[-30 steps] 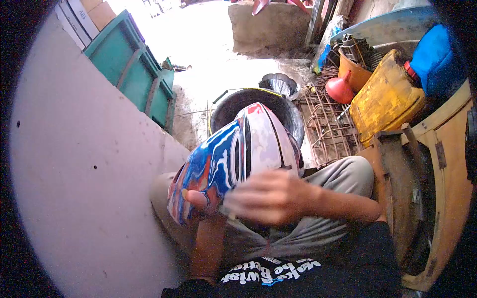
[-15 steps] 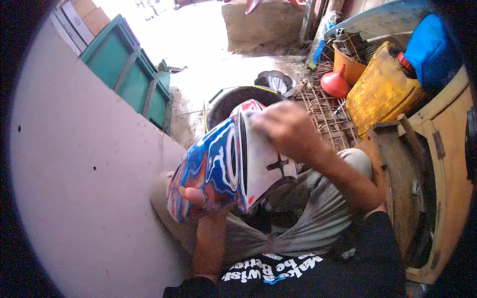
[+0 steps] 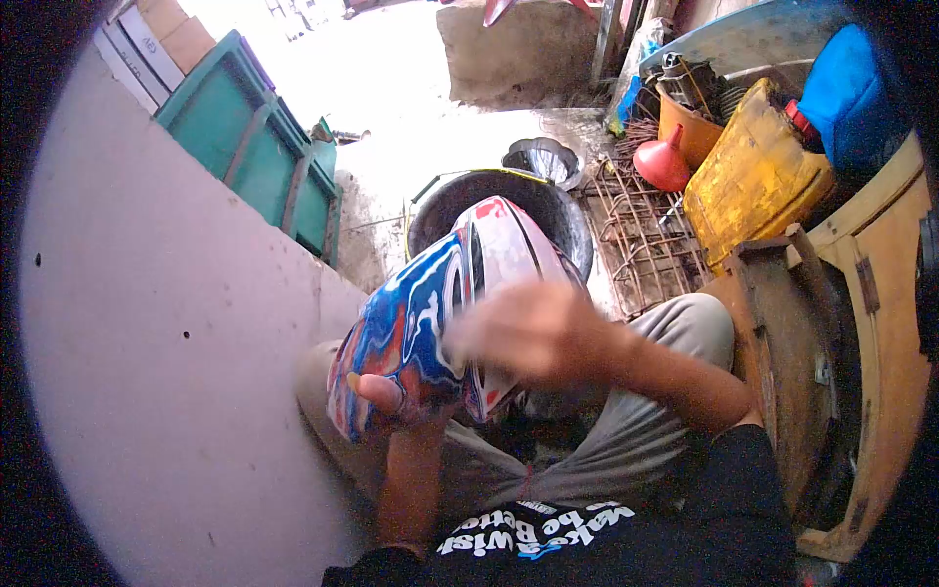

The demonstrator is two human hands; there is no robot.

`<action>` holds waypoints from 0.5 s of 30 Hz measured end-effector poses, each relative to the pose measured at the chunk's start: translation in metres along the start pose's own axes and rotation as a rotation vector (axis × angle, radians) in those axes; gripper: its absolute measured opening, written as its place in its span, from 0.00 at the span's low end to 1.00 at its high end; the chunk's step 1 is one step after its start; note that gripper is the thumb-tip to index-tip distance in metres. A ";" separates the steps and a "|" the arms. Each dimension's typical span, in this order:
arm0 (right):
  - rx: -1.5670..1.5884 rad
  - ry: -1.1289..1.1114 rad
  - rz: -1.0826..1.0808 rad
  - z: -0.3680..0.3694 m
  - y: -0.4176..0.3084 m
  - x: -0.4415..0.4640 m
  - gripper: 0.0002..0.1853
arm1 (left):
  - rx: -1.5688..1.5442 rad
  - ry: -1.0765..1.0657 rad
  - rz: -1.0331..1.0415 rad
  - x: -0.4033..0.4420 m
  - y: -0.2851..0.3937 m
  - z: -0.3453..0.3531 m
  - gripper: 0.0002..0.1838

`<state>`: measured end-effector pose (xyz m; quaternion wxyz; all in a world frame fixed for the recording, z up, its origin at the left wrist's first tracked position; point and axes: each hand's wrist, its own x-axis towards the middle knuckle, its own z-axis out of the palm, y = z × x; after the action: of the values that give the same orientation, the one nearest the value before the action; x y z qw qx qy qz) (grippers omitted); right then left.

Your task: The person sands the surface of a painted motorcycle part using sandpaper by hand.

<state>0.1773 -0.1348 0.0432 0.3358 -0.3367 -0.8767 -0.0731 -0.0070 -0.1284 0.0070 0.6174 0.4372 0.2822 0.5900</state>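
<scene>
Painted shell (image 3: 406,318): between the two hands, above the person's lap in grey trousers (image 3: 675,333); a curved piece with blue, red and white swirls on its left flank and a white panel (image 3: 504,245) on its right.
Long axis: slanting from the near, left end up to a red-marked tip that points away from the body.
Left hand (image 3: 393,399): at the near end of the shell, closed on its edge, thumb on the swirled face; the other fingers are hidden from view.
Right hand (image 3: 538,333): over the middle of the shell, palm down, fingers pointing left across the long axis. Blur hides how far they bend, whether they hold anything, and whether they press on the surface.
Nearer hand: the left has the shell's end; the right lies over its right flank, so the swirls are to its left and the tip is ahead.
Dark tub (image 3: 430,215): beyond the shell, whose tip overlaps it in this view; whether they touch cannot be told.
Fluted dish (image 3: 543,161): just beyond the tub.
Right side: wire mesh (image 3: 641,240), red funnel (image 3: 662,164), yellow jerrycan (image 3: 758,176).
Left side: pale wall (image 3: 176,391) near the left knee.
</scene>
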 end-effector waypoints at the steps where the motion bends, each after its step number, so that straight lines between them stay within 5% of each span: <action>1: -0.133 -0.060 0.134 -0.007 0.023 0.000 0.12 | -0.006 0.000 -0.002 -0.003 -0.002 0.002 0.57; 3: -0.273 -0.101 0.292 -0.017 0.051 0.001 0.12 | -0.018 -0.002 -0.004 -0.001 -0.002 0.003 0.58; 5: -0.239 -0.102 0.146 -0.007 0.019 -0.002 0.13 | -0.030 -0.010 0.006 0.003 -0.004 0.003 0.58; 7: 0.121 0.044 -0.109 0.004 -0.017 -0.004 0.15 | -0.029 -0.010 0.012 0.005 -0.003 0.000 0.58; 9: 0.091 0.014 -0.084 0.005 -0.012 -0.004 0.14 | -0.023 -0.014 0.004 0.000 -0.003 -0.004 0.58; 12: -0.252 -0.086 0.332 -0.010 0.048 -0.002 0.13 | -0.036 -0.014 -0.001 0.001 -0.006 0.003 0.59; 15: -0.119 -0.032 0.108 0.000 0.013 -0.003 0.13 | -0.057 -0.029 0.011 -0.002 -0.003 -0.005 0.59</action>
<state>0.1872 -0.1261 0.0398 0.3046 -0.4040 -0.8565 -0.1015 -0.0105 -0.1288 0.0014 0.6305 0.4295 0.2539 0.5946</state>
